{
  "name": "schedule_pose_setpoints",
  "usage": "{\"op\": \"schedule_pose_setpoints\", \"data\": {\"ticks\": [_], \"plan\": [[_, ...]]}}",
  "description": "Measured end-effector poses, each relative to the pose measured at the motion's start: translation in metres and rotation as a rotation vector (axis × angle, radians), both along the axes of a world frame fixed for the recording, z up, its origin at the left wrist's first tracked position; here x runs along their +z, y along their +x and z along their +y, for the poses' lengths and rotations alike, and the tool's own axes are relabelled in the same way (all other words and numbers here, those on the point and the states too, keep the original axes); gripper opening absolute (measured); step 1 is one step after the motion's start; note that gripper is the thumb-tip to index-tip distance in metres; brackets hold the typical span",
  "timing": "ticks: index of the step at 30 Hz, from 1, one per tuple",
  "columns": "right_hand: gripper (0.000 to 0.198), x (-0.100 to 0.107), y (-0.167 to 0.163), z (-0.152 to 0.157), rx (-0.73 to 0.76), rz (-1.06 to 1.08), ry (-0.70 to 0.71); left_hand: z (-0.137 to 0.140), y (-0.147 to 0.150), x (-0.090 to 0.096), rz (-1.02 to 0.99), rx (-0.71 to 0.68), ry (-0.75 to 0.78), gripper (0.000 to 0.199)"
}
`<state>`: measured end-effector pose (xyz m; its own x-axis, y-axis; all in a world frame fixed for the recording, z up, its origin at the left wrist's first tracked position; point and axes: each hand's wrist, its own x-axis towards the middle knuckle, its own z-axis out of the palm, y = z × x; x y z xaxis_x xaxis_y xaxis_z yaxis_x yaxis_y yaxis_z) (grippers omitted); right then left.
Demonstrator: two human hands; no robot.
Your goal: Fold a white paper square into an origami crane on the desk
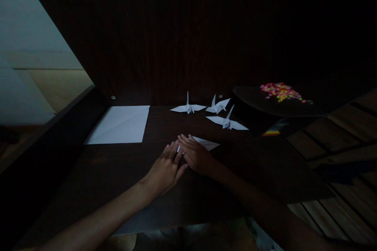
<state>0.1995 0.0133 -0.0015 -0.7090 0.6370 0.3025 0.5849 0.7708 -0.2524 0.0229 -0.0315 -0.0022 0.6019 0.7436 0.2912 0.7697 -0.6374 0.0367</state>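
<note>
A folded piece of white paper [207, 143] lies on the dark wooden desk, its pointed end sticking out to the right. My left hand [165, 168] rests on its left part with the fingers stretched out. Over the middle of the paper lies my right hand [196, 155], fingers extended and laid flat, its tips meeting the left fingertips. Both hands cover much of the paper, so its full shape is hidden. Beyond them stand three white origami cranes: one at the back [188, 108], one to its right [218, 106] and one nearer [227, 122].
White paper sheets [119, 124] lie at the left of the desk [118, 172]. A low dark side board [53, 133] bounds that side. At the right, a raised rounded shelf [250, 100] bears a heap of small colourful pieces [281, 91]. A tall dark panel [176, 35] closes the back.
</note>
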Motion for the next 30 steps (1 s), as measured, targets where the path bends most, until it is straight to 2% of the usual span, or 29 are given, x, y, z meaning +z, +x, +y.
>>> {"op": "schedule_pose_setpoints", "data": {"ticks": [7, 19, 22, 26, 30], "plan": [[0.044, -0.004, -0.001, 0.003, -0.051, 0.004, 0.066, 0.003, -0.006, 0.001, 0.06, 0.046, 0.056, 0.06], [0.043, -0.005, -0.001, 0.002, -0.079, -0.03, 0.088, 0.014, -0.016, 0.013, 0.042, 0.235, 0.029, 0.051], [0.044, -0.008, -0.003, 0.002, -0.093, -0.013, 0.07, 0.019, -0.012, 0.013, 0.042, 0.196, 0.047, 0.048], [0.045, -0.01, -0.003, 0.002, -0.098, 0.005, 0.063, 0.026, -0.008, 0.006, -0.03, 0.049, 0.022, 0.044], [0.044, -0.006, -0.003, 0.002, -0.088, -0.004, 0.079, 0.029, -0.008, 0.0, -0.068, 0.024, -0.003, 0.044]]}}
